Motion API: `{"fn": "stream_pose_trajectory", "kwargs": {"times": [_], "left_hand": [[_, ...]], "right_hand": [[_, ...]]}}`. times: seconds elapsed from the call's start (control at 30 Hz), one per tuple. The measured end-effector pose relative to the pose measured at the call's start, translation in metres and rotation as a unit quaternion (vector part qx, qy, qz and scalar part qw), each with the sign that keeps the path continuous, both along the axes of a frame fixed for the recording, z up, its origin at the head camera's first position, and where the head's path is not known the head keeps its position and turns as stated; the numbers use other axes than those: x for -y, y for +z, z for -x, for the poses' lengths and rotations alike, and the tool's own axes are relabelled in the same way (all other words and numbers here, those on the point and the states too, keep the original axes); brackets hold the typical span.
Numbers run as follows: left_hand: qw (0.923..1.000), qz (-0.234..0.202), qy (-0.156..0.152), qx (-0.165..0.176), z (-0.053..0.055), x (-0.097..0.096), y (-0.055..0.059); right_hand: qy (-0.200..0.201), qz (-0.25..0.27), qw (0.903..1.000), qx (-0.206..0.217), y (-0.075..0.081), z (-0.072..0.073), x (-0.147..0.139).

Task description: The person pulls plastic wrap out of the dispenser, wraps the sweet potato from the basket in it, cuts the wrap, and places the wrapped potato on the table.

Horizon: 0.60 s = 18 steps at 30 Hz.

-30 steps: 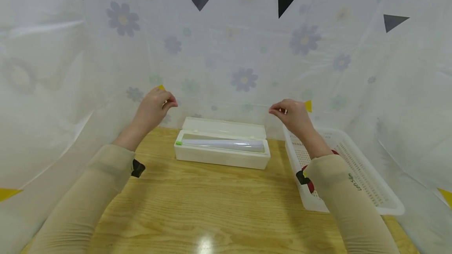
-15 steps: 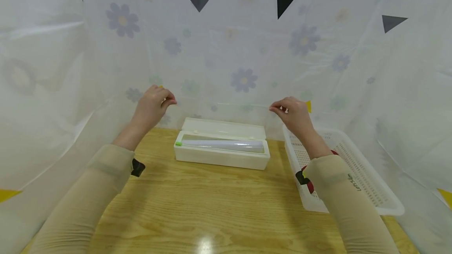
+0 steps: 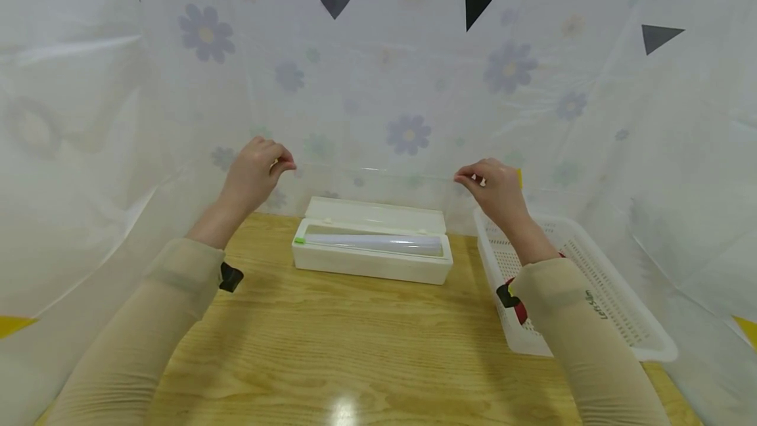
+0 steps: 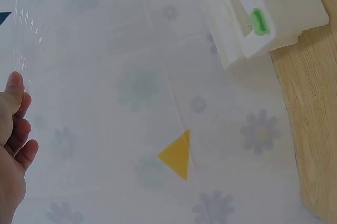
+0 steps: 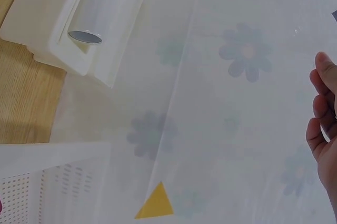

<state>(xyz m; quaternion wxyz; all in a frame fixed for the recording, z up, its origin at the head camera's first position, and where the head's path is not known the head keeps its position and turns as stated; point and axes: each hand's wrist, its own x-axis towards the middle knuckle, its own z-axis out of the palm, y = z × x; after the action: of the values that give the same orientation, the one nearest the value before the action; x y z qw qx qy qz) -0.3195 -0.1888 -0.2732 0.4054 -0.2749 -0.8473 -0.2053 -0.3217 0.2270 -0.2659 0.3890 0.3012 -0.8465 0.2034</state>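
Note:
A clear sheet of cling film (image 3: 374, 169) is stretched between my hands, showing mostly as glints along its edge. My left hand (image 3: 257, 166) pinches one corner between thumb and fingers; creases in the film (image 4: 25, 29) fan out from that grip in the left wrist view. The other corner is pinched by my right hand (image 3: 491, 186). Both hands are raised above and to either side of a white dispenser box (image 3: 369, 268). Its lid (image 3: 378, 214) stands open at the back. Inside lies a film roll (image 3: 378, 242), and a green slide cutter (image 3: 299, 240) sits at the left end.
A white perforated basket (image 3: 615, 268) stands on the right of the wooden table (image 3: 355, 347), with red items (image 3: 520, 312) partly hidden by my right forearm. Behind the table hangs a flower-printed plastic curtain (image 3: 378, 84), with walls of it on both sides.
Both hands have risen slightly with the film between them, and the right hand has shifted a little to the right. The film's upper edge shows more clearly. Box and basket are unmoved.

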Motion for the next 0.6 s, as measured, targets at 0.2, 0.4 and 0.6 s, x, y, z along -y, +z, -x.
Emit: {"fn": "stream_pose_trajectory", "kwargs": {"times": [0.2,0.4,0.6], "left_hand": [[1.0,0.001,-0.003,-0.005,0.0003,0.0004,0.0027],[0.9999,-0.001,-0.008,-0.01,-0.0001,0.0,0.005],[0.9999,0.001,-0.006,-0.008,-0.001,0.0003,0.0061]], "right_hand": [[0.002,0.002,1.0,-0.007,0.0017,-0.0001,0.0001],[-0.002,-0.002,0.9998,-0.019,0.0016,0.0014,-0.0009],[0.003,-0.002,0.9997,-0.024,0.0017,0.0012,-0.0011]]}}
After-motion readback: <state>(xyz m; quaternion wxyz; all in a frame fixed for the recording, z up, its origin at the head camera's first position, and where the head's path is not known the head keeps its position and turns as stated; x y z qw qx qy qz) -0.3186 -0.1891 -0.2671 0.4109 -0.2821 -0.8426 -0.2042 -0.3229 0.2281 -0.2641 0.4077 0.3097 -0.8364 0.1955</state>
